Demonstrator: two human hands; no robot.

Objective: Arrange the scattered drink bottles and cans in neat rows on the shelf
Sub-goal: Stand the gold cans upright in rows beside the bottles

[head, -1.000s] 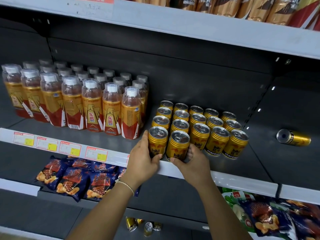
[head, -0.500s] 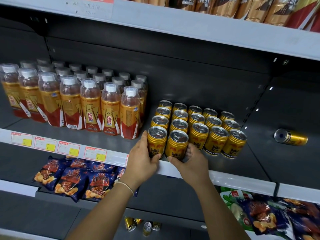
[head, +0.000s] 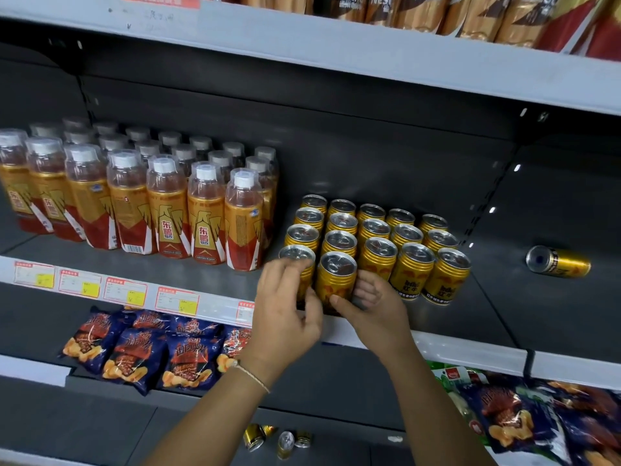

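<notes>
Brings the left hand point(head: 285, 307) up from the side of the front-left can point(head: 297, 255), at the near left corner of the block of gold cans point(head: 373, 230), so that the fingertips now curl over that can's top rim with the thumb low on its front; no longer cups it from the flank as a second ago. Keeps the right hand point(head: 373, 307) on the second front can point(head: 337, 274), just right of the first in the block's nearest row, fingers folded round its right side and thumb across its base. Reads as a narrow grip on each side, each closed on its own can, both cans upright on the shelf point(head: 201, 267) and touching one another. Suggests a shift from pushing the pair in to fine squaring against the block, probably a small twist or nudge. Leaves that front row two cans wide, proud of the block's next row, so the block looks nearly settled. Leaves one stray can point(head: 557, 264) on its side, well apart to the right of the block, and a few fallen cans point(head: 279, 440) far below the block, so more gathering seems due. Finds the bottles point(head: 168, 203) already in rows just left of the block.
</notes>
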